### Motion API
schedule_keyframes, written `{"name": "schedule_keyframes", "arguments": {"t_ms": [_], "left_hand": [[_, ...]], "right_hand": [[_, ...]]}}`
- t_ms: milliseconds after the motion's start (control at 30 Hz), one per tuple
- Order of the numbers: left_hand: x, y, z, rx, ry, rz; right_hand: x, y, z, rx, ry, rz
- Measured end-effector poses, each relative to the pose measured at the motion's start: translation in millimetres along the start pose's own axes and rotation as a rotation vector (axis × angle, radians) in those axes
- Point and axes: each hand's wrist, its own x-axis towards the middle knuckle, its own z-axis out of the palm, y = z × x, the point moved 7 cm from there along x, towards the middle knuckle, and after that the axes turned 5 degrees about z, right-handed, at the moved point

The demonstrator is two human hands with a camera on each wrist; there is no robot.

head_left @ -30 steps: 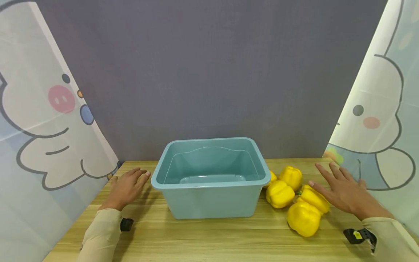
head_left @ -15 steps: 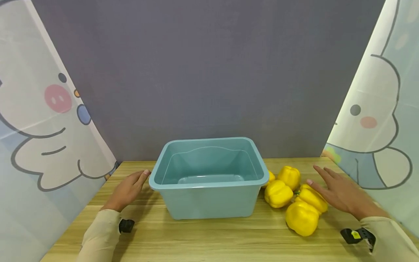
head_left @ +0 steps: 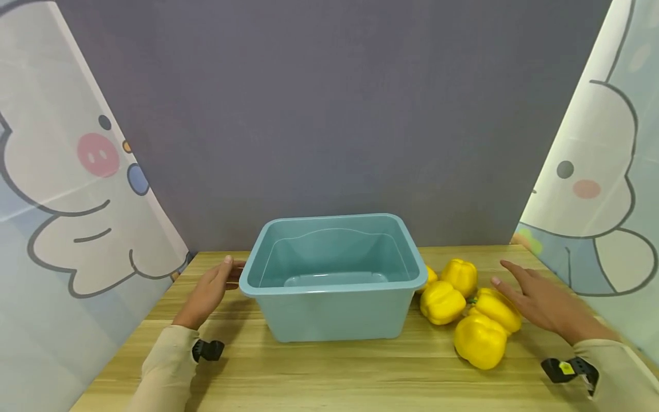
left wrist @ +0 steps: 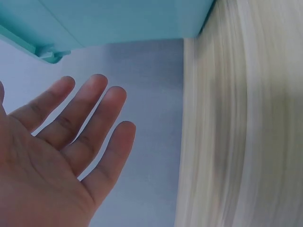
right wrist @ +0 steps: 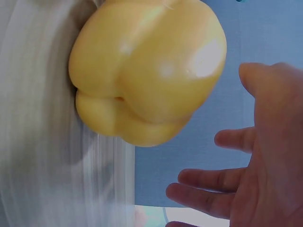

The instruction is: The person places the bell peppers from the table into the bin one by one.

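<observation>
Sitting midway btwn L & R edges of the pale wood-grain worktop (head_left: 329,377), twd its back edge, is a rectangular blue-green plastic tub (head_left: 329,317). Person's L hand (head_left: 210,290): free, fingers extended, just beside tub's L side. R hand (head_left: 544,301): also free, fingers extended, nr worktop's R edge. Five glossy yellow lobed bell peppers (head_left: 480,341) cluster btwn tub & R hand, one partly hidden by tub.

Three views around the teal bin (head_left: 334,317)
Head view looks forward and down over it; wrist views sit close, turned sideways, left sharing the bin with head, right the yellow peppers (head_left: 480,341) beside it.
</observation>
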Motion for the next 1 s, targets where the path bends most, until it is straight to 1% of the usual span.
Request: {"name": "schedule_keyframes", "arguments": {"t_ms": [167, 433, 600, 767, 900, 1000], "left_hand": [[1.3, 4.1, 3.7, -0.070, -0.020, 0.012], [3.7, 7.4, 6.4, -0.127, -0.018, 0.025], [3.9, 12.2, 8.4, -0.142, -0.023, 0.035], [4.3, 20.8, 8.7, -0.134, -0.027, 0.047], [5.5, 25.5, 9.8, -0.146, -0.017, 0.040], [6.2, 26.5, 11.0, -0.174, 0.002, 0.040]], "right_hand": [[-0.3, 0.9, 2.3, 0.012, -0.003, 0.002], [0.9, 1.8, 3.3, 0.019, -0.042, 0.000], [1.2, 0.6, 5.0, 0.002, -0.061, -0.011], [0.9, -1.8, 6.9, 0.021, -0.067, -0.022], [1.8, -1.7, 8.3, 0.020, -0.076, -0.017], [2.5, -0.4, 9.6, 0.019, -0.080, -0.013]]}}
